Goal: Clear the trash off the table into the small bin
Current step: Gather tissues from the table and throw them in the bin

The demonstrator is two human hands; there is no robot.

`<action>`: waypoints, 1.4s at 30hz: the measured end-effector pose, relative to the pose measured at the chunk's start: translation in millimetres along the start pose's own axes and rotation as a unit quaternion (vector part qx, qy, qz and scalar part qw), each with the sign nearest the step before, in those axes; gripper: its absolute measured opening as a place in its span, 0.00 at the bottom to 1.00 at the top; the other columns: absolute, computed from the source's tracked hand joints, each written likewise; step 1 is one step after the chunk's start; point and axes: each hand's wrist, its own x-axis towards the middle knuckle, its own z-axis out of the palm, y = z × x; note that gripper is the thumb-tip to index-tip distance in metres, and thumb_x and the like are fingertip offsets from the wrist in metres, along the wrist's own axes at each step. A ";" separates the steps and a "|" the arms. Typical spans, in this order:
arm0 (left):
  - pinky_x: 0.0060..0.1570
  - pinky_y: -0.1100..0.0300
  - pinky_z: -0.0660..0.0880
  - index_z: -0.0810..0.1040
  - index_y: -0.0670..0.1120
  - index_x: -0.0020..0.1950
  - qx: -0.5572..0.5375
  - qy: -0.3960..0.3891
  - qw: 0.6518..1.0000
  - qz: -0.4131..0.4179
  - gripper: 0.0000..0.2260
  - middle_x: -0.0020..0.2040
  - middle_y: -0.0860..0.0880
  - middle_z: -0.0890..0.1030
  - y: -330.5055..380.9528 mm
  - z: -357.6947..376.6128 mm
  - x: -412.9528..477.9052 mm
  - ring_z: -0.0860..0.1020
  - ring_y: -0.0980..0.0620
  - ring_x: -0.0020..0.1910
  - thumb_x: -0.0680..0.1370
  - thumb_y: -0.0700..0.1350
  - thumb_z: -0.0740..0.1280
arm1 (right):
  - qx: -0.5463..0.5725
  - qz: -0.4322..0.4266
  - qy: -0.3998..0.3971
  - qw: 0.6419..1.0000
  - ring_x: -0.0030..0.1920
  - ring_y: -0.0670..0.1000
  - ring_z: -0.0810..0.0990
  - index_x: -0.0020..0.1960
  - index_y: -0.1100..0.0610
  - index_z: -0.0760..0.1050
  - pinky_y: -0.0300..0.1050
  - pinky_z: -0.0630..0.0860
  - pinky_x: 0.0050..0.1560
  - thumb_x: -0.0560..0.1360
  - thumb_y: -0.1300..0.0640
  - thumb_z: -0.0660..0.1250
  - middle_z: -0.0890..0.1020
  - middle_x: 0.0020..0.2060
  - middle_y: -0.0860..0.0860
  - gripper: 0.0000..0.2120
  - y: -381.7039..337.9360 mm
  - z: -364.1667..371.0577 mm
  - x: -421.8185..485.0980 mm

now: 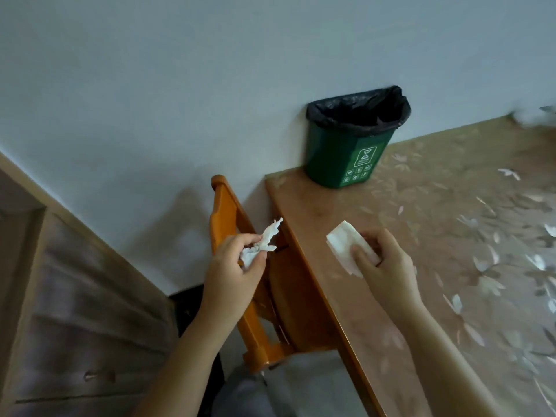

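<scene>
the left hand (237,266) pinches a crumpled tissue (261,245) out past the table (331,206) edge, over a wooden chair (228,212) — a slack pinch could drop it to the floor. the right hand (382,266) grips a folded tissue (343,245) on the table, well short of the green bin (346,155).

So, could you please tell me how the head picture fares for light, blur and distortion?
Head view: dim light, no glare; soft chair shadow on the wall; wide-angle lens skews the table edge; top right corner blurred; bin, crumpled tissue in left hand and folded tissue in right hand fairly sharp.

Home: wooden chair (224,206), floral-clothed table (313,212).
</scene>
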 end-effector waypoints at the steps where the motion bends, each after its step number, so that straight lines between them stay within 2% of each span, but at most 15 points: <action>1: 0.35 0.76 0.70 0.78 0.42 0.52 -0.005 -0.003 1.000 0.010 0.08 0.46 0.49 0.78 -1.0 1.4 14.7 0.76 0.58 0.39 0.73 0.39 0.69 | -0.004 0.005 0.013 1.000 0.39 0.39 0.75 0.46 0.49 0.72 0.24 0.68 0.35 0.72 0.63 0.65 0.77 0.39 0.40 0.10 -1.8 1.9 10.0; 4: 0.34 0.74 0.71 0.78 0.42 0.51 -0.021 -0.016 0.999 0.038 0.08 0.46 0.50 0.77 -10.5 4.2 57.8 0.77 0.57 0.40 0.73 0.38 0.69 | -0.018 0.007 0.053 0.998 0.40 0.39 0.75 0.46 0.48 0.72 0.25 0.68 0.35 0.72 0.64 0.65 0.77 0.39 0.39 0.11 -8.7 8.2 42.7; 8: 0.32 0.69 0.73 0.78 0.44 0.51 -0.006 -0.012 0.999 0.047 0.08 0.42 0.57 0.74 -23.4 11.7 109.6 0.76 0.56 0.40 0.73 0.40 0.70 | -0.037 0.002 0.070 0.997 0.40 0.39 0.74 0.47 0.48 0.72 0.28 0.68 0.35 0.72 0.63 0.65 0.77 0.39 0.42 0.10 -15.4 14.7 86.1; 12: 0.36 0.77 0.70 0.78 0.40 0.51 -0.014 0.001 0.999 0.052 0.08 0.44 0.51 0.76 -20.7 26.0 147.8 0.75 0.59 0.39 0.72 0.37 0.70 | -0.074 -0.016 0.069 0.995 0.41 0.41 0.75 0.49 0.52 0.74 0.25 0.68 0.37 0.72 0.63 0.65 0.79 0.41 0.46 0.09 -16.4 11.4 131.0; 16: 0.36 0.80 0.68 0.78 0.39 0.51 -0.019 0.014 0.999 0.040 0.09 0.45 0.50 0.76 -11.8 41.3 173.7 0.74 0.60 0.38 0.72 0.36 0.70 | -0.084 -0.034 0.067 0.994 0.43 0.49 0.75 0.52 0.54 0.74 0.31 0.68 0.37 0.72 0.63 0.65 0.79 0.44 0.49 0.10 -16.2 -1.4 186.8; 20: 0.40 0.81 0.67 0.78 0.39 0.52 -0.011 0.018 0.999 0.044 0.10 0.47 0.47 0.78 -4.5 52.2 188.0 0.74 0.61 0.40 0.72 0.37 0.70 | -0.079 -0.040 0.071 0.994 0.39 0.43 0.74 0.52 0.53 0.74 0.32 0.68 0.34 0.73 0.62 0.63 0.78 0.42 0.47 0.09 -15.5 -11.9 248.3; 23: 0.40 0.81 0.67 0.79 0.39 0.52 0.015 0.021 0.999 0.037 0.10 0.46 0.46 0.78 -3.7 58.0 193.8 0.74 0.58 0.37 0.71 0.37 0.71 | -0.076 -0.035 0.066 0.994 0.37 0.45 0.74 0.51 0.53 0.74 0.37 0.69 0.33 0.72 0.61 0.61 0.79 0.42 0.49 0.09 -7.9 -11.0 296.8; 25: 0.39 0.80 0.68 0.79 0.39 0.52 0.026 0.025 0.999 0.033 0.10 0.46 0.46 0.79 -5.1 61.5 196.1 0.74 0.56 0.37 0.71 0.37 0.71 | -0.059 -0.023 0.066 0.996 0.38 0.48 0.74 0.53 0.54 0.74 0.41 0.70 0.35 0.72 0.61 0.61 0.79 0.44 0.52 0.10 0.1 -7.6 323.3; 27: 0.40 0.79 0.68 0.79 0.40 0.52 0.029 0.028 0.999 0.026 0.10 0.46 0.46 0.79 -4.1 66.0 197.6 0.75 0.54 0.39 0.71 0.37 0.71 | -0.030 -0.001 0.075 0.997 0.42 0.49 0.74 0.58 0.56 0.72 0.46 0.73 0.43 0.73 0.60 0.62 0.79 0.47 0.53 0.13 8.7 -6.0 340.6; 30: 0.40 0.78 0.69 0.79 0.40 0.52 0.032 0.018 0.999 0.027 0.10 0.45 0.46 0.79 -2.5 78.5 202.7 0.76 0.52 0.40 0.71 0.37 0.71 | 0.007 0.011 0.103 0.995 0.51 0.48 0.74 0.63 0.56 0.69 0.46 0.73 0.53 0.75 0.55 0.64 0.77 0.54 0.53 0.18 24.5 -8.5 343.7; 34: 0.41 0.79 0.69 0.79 0.39 0.52 0.042 -0.007 0.998 0.051 0.10 0.45 0.45 0.79 3.0 101.7 220.7 0.77 0.52 0.41 0.71 0.37 0.71 | -0.036 -0.013 0.123 0.992 0.53 0.49 0.73 0.62 0.56 0.70 0.45 0.69 0.54 0.74 0.57 0.65 0.77 0.55 0.52 0.16 52.0 -18.6 312.2; 38: 0.37 0.80 0.66 0.78 0.40 0.53 0.035 -0.021 0.996 0.074 0.09 0.47 0.47 0.77 25.0 135.1 254.9 0.74 0.53 0.41 0.73 0.38 0.69 | -0.082 -0.001 0.126 0.989 0.57 0.56 0.73 0.58 0.59 0.73 0.52 0.69 0.57 0.73 0.59 0.65 0.78 0.54 0.55 0.14 81.5 -30.9 277.1; 42: 0.38 0.79 0.64 0.78 0.41 0.55 0.024 -0.024 0.995 0.095 0.10 0.50 0.43 0.77 49.9 179.1 298.7 0.72 0.54 0.42 0.74 0.38 0.67 | -0.086 0.016 0.123 0.989 0.59 0.57 0.73 0.57 0.58 0.74 0.51 0.69 0.59 0.72 0.60 0.66 0.78 0.53 0.55 0.13 96.1 -37.5 255.4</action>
